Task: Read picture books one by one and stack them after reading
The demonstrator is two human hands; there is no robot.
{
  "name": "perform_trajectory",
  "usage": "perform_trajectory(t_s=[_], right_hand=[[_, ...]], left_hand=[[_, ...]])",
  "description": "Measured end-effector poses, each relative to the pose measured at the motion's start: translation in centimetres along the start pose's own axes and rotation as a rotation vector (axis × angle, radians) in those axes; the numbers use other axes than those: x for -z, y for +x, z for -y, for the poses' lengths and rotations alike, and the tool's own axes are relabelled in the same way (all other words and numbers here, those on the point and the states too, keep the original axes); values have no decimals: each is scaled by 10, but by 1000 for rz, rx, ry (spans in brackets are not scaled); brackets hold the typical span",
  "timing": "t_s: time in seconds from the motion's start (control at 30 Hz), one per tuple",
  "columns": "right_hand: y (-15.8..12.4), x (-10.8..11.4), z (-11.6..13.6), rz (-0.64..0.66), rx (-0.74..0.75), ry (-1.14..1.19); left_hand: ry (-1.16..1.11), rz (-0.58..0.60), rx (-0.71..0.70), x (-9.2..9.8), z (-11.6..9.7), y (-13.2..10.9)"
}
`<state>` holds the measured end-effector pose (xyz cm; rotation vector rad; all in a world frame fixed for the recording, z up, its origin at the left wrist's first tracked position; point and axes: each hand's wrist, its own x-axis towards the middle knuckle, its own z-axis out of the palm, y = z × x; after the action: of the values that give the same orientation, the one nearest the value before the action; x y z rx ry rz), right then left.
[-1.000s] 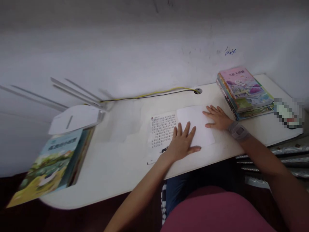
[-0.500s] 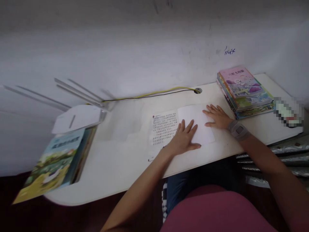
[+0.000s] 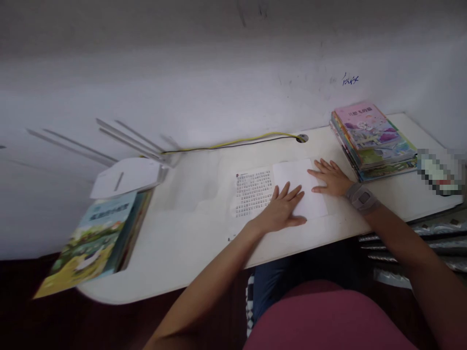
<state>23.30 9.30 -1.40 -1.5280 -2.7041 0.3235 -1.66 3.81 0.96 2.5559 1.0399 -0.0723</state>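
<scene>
Two sheets lie side by side on the white desk: a printed page covered in rows of characters, and a blank white paper to its right. Whether they are joined I cannot tell. My left hand rests flat across the lower part of both, fingers spread and pointing up and right. Fingers apart, my right hand lies at the right edge of the blank paper. Its wrist wears a grey band. Neither hand holds anything.
Picture books are stacked at the back right, beside a pixelated item. A white router with antennas stands at the left, near more books. A yellow cable runs along the wall into a desk hole.
The whole view has shifted slightly, so the desk things appear a little farther right. Both hands stay spread on the paper in nearly the same place.
</scene>
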Motion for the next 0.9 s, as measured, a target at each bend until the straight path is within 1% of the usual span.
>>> perform_trajectory(t_s=[0.17, 0.53, 0.63, 0.7, 0.77, 0.8, 0.9], right_hand=[[1, -3, -1, -26, -8, -1], [1, -3, -1, -26, -1, -27], [1, -2, -1, -31, 14, -39], [0, -3, -1, -40, 16, -41], [-1, -4, -2, -45, 14, -41], [-1, -4, -2, -46, 12, -42], [0, -6, -4, -48, 14, -44]], left_hand=[[-18, 18, -11, 3, -3, 5], [-58, 36, -32, 2, -6, 12], [-75, 21, -41, 1, -7, 14], [-113, -33, -49, 1, -3, 11], [-137, -141, 2, 0, 8, 3], [-128, -210, 72, -2, 16, -4], [-52, -405, 373, -13, 47, -34]])
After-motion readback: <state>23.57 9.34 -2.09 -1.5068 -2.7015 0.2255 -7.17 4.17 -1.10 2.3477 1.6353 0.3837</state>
